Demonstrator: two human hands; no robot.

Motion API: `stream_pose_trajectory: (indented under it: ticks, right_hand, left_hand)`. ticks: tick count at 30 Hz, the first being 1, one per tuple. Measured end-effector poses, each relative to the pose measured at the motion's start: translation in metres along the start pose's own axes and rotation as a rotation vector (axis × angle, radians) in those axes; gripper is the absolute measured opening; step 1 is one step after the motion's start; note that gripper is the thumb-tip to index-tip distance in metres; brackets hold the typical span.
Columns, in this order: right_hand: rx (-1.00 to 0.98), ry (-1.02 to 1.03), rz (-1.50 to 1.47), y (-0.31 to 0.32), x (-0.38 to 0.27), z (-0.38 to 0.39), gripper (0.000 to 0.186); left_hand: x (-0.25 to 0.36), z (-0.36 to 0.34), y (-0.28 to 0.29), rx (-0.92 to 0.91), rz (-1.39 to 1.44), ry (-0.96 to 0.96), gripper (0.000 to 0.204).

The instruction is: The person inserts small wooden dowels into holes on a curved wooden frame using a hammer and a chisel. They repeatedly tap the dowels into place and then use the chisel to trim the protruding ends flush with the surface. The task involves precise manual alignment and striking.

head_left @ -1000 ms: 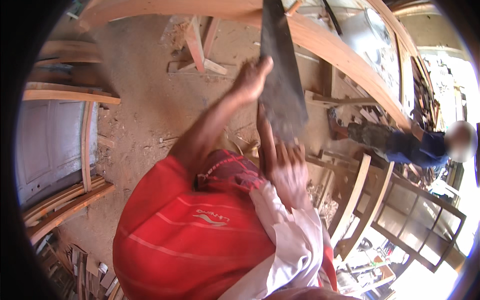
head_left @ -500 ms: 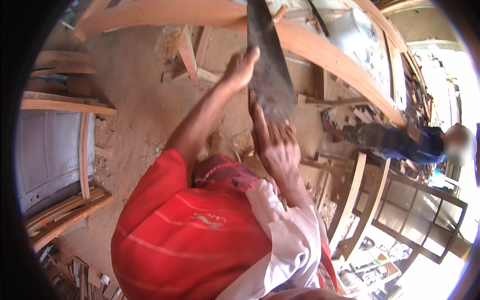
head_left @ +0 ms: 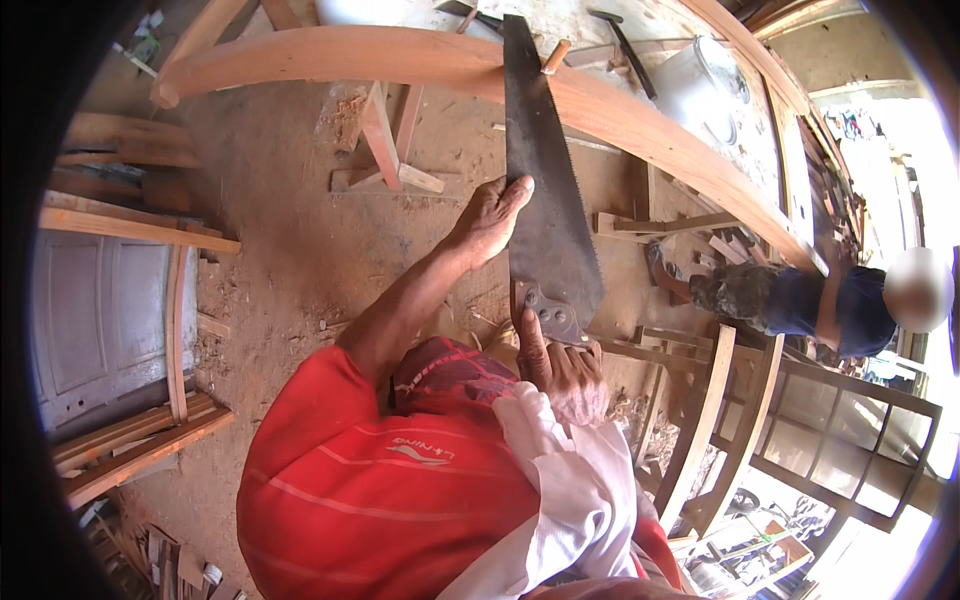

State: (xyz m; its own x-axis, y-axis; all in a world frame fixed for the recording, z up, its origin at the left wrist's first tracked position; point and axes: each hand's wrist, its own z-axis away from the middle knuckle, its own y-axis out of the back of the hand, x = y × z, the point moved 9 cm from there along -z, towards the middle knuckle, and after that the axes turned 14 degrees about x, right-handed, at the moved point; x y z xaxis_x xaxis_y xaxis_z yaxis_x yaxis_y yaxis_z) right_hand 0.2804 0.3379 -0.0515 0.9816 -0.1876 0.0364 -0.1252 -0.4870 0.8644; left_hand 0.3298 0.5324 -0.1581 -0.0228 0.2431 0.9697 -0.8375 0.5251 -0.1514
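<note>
A large handsaw [head_left: 548, 190] with a dark blade points away from me, its teeth facing right. Its far end reaches over a long, planed wooden beam [head_left: 665, 132], beside a small wooden peg [head_left: 556, 57] standing up from the beam. My right hand [head_left: 570, 382] is closed round the saw's handle, close to my body, with the index finger stretched along the side. The grip itself is mostly hidden under my fingers. Partway up the blade, my left hand [head_left: 490, 222] holds its left edge, thumb on top; its other fingers are largely out of sight.
Behind the beam are a white bucket [head_left: 700, 85] and a dark long-handled tool [head_left: 628, 55]. A co-worker [head_left: 800, 300] stands at the right by the beam's end. Wooden trestle legs [head_left: 380, 140], a grey panelled door [head_left: 105, 320] and a framed window sash [head_left: 835, 430] surround me.
The handsaw has come back toward my body, with both hands moving along with it. Its tip now shows just past the beam. The co-worker's arm has shifted slightly.
</note>
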Motion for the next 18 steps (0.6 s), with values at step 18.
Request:
stream_pose_trajectory:
  ticks: [18]
  right_hand:
    - [-0.051, -0.091, -0.03, -0.019, 0.01, -0.018, 0.065]
  left_hand:
    - [0.117, -0.098, 0.02, 0.139, -0.717, -0.787, 0.05]
